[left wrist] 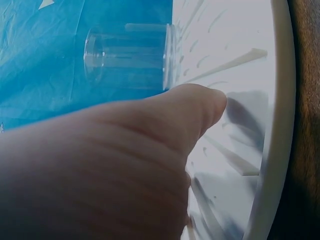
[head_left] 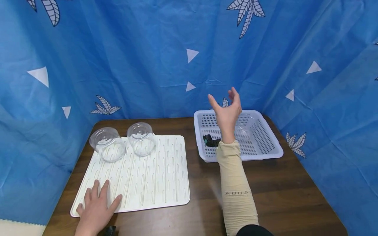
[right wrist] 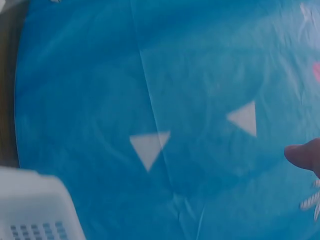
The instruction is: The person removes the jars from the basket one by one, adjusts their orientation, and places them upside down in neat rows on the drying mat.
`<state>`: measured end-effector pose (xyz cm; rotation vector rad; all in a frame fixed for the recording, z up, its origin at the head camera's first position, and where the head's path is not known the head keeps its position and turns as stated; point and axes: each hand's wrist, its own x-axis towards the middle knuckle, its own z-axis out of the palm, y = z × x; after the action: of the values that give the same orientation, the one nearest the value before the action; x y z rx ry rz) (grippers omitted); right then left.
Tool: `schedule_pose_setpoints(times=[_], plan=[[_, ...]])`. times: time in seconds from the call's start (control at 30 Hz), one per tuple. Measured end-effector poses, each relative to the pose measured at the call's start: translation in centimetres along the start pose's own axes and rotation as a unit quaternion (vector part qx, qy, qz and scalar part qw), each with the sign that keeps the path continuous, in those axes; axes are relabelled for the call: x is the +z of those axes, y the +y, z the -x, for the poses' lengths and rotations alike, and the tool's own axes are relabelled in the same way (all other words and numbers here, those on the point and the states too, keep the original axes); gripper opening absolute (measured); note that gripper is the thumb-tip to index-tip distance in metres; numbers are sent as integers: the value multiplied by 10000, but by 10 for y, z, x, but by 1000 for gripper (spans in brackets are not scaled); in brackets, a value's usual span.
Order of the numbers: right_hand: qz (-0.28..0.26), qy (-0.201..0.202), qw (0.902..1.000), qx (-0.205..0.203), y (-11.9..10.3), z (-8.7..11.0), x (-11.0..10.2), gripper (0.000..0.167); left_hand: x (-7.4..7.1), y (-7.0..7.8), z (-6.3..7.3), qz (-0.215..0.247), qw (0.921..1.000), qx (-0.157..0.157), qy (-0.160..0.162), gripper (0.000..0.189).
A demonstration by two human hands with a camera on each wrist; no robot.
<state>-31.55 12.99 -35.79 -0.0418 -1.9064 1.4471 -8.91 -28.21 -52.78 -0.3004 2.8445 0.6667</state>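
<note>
My left hand (head_left: 95, 209) lies with fingers spread on the front left corner of a white ridged draining mat (head_left: 165, 177). In the left wrist view its thumb (left wrist: 200, 107) reaches over the mat's ridges. Two clear cups, a left one (head_left: 107, 146) and a right one (head_left: 141, 141), stand mouth down along the back of the mat, beyond that hand. My right hand (head_left: 228, 116) is raised over a white slotted basket (head_left: 270, 154), thumb and fingers wide apart with nothing between them. Only a fingertip (right wrist: 302, 154) of it shows in the right wrist view.
A faint clear shape (head_left: 252, 132) shows inside the basket. A small black device (head_left: 210, 141) sits beside the right wrist, overlapping the basket. Brown wooden tabletop (head_left: 280, 190) lies in front of the basket. Blue curtains (head_left: 147, 65) hang behind and along both sides.
</note>
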Motion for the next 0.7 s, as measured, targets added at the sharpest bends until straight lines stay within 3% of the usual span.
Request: schedule_pose_setpoints(times=[0.47, 0.7], plan=[[402, 788, 9939, 660, 44, -16, -38, 95, 2, 2, 1, 25, 10000, -7, 49, 94], [416, 1110, 9854, 1220, 66, -23, -55, 97, 3, 1, -1, 14, 9999, -2, 105, 94]])
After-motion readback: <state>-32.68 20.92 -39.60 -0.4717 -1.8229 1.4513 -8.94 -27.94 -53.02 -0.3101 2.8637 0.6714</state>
